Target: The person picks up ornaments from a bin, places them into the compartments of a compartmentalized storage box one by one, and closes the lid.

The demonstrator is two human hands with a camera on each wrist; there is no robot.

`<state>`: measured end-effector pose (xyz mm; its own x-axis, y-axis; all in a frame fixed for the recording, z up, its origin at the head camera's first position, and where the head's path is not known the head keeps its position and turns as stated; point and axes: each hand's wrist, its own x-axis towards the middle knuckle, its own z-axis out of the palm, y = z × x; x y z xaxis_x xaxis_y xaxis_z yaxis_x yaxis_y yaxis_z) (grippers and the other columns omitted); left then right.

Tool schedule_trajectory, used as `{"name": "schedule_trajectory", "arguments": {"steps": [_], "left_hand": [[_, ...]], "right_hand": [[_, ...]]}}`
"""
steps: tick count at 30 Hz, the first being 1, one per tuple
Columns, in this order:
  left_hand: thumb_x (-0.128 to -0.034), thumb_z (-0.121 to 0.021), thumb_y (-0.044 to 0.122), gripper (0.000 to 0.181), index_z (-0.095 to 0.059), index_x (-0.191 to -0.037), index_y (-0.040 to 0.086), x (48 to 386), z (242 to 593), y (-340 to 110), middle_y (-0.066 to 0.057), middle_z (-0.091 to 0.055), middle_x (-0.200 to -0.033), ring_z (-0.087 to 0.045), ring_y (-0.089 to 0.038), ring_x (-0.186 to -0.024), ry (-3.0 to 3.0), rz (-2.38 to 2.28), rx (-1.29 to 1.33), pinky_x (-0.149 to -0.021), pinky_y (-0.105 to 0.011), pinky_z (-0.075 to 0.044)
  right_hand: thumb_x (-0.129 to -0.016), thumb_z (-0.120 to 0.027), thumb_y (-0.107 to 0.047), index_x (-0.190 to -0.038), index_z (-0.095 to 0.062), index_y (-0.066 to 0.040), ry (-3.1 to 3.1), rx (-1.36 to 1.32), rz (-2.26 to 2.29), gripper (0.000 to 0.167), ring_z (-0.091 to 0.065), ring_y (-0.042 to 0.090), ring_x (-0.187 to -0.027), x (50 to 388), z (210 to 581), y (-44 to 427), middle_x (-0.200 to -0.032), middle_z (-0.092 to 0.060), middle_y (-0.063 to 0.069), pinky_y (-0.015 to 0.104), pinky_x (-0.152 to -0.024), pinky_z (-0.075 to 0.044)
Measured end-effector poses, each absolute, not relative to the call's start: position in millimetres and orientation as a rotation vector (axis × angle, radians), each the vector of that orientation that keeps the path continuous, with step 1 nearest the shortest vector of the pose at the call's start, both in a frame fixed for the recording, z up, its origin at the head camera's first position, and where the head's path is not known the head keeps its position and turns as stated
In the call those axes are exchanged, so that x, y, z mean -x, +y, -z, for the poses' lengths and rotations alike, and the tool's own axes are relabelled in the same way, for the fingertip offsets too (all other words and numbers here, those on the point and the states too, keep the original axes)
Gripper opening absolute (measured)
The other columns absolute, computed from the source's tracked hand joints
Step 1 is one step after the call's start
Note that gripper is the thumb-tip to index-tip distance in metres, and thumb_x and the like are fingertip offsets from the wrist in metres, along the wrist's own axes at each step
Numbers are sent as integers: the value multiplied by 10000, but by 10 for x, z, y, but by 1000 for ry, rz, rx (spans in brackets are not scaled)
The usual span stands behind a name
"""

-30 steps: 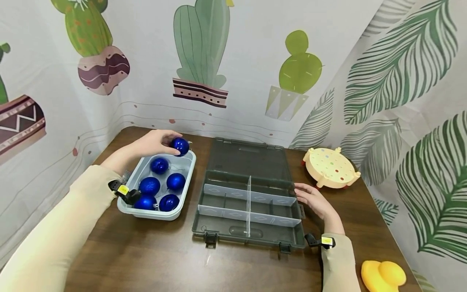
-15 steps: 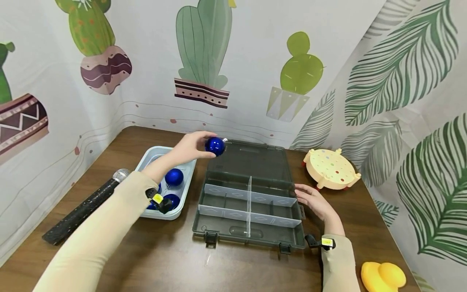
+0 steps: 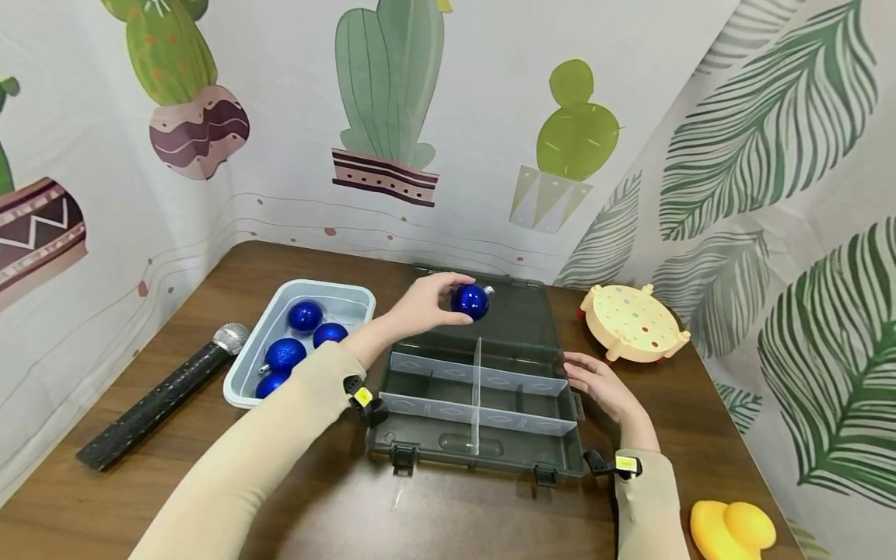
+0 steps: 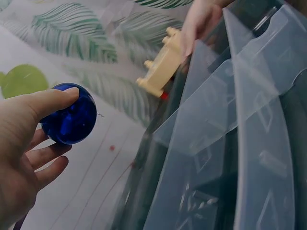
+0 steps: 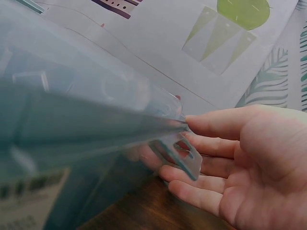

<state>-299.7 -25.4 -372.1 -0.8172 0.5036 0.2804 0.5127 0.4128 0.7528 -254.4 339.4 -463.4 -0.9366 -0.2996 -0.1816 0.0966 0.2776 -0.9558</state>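
Observation:
My left hand (image 3: 428, 302) pinches a shiny blue ball (image 3: 470, 302) between thumb and fingers, above the raised lid side of a dark, see-through divided case (image 3: 490, 459). In the left wrist view the same ball (image 4: 72, 115) sits at my fingertips, beside the case's pale dividers (image 4: 259, 120). My right hand (image 3: 603, 389) touches the case's right side wall; the right wrist view has its thumb at the rim and its fingers (image 5: 201, 184) near a side tab (image 5: 184, 155). The case's compartments hold no balls.
Left of the case, a light blue tray (image 3: 241, 401) holds several blue balls, partly hidden by my left forearm. A microphone (image 3: 164, 397) lies further left. A cream round toy (image 3: 633, 323) stands at the right, a yellow duck (image 3: 731, 529) at the near right.
My left hand has carried the ball rightward from above the tray to over the case, uncovering the microphone and some tray balls. The right hand has stayed at the case's right side.

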Motion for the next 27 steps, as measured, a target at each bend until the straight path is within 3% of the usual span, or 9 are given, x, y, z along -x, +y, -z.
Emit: {"name": "schedule_trajectory", "arguments": {"steps": [9,27], "left_hand": [[-818,-802,174,629,-533,-1379,87,2969,3800,166,-110,-592,-1339,-607,-244,-1159,-2730,1313,1071,-916,-313,-536],[-812,-806,164,625,-537,-1371,94,2969,3997,632,-89,-575,-1369,-557,-241,-1254,-2884,1113,1214,-1071,-379,-440]], "right_hand": [[-1039,-453,-172,-1440,-263,172,2224,201,1700,561,-535,-92,-1033,2551,4636,3382,-1472,-287,374,97,-894,-451],[-1037,-470,-218,-1442,-288,151,2243,180,1658,577,-532,-45,-1053,2543,4619,3383,-1465,-328,340,109,-892,-462]]}}
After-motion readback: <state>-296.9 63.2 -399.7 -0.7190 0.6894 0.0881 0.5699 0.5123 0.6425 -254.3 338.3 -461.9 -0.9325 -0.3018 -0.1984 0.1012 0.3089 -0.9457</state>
